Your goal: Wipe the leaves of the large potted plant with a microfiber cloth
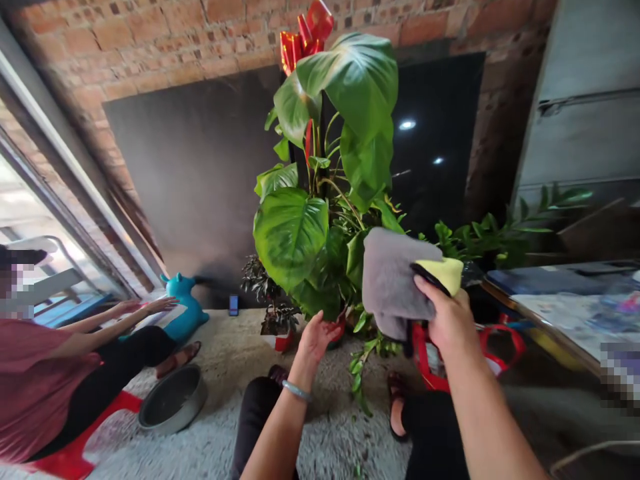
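Note:
A tall potted plant (293, 230) with broad green leaves stands in front of me, topped by a shiny red bow (313, 33). My right hand (447, 313) grips a folded cloth (397, 277), grey on one side and yellow on the other with a dark edge, held to the right of the big leaves. Below the lowest leaves, my left hand (320, 333) is raised palm up with its fingers apart, and I see nothing in it. A pale bangle circles the left wrist. The plant's pot is mostly hidden behind that hand.
On the left a person (55, 373) sits on a red stool (75, 443), arms stretched toward a blue toy animal (185, 307). A grey basin (173, 400) lies on the floor. A small potted plant (277, 323) and a phone (233, 305) stand near the wall. A table (555, 307) is at right.

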The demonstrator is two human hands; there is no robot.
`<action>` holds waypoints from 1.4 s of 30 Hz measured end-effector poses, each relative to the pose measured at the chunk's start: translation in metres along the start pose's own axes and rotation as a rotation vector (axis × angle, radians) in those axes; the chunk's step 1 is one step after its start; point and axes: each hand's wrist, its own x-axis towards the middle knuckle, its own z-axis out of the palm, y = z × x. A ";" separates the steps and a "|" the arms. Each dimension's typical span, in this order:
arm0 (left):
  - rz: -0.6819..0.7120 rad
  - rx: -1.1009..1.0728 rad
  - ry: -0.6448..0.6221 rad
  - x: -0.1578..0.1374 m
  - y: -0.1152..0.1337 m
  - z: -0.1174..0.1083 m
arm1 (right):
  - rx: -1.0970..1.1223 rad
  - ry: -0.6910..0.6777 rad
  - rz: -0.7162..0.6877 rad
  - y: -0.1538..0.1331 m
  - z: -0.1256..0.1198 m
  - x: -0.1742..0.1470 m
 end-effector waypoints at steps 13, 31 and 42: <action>-0.121 0.150 -0.002 -0.002 -0.011 -0.020 | -0.167 -0.165 0.309 0.058 -0.065 -0.053; 0.020 0.353 -0.250 0.037 -0.014 0.103 | -0.132 -0.183 0.209 0.044 -0.080 -0.026; 0.115 0.332 -0.195 0.015 0.033 0.074 | -0.181 -0.204 0.374 0.082 -0.089 -0.036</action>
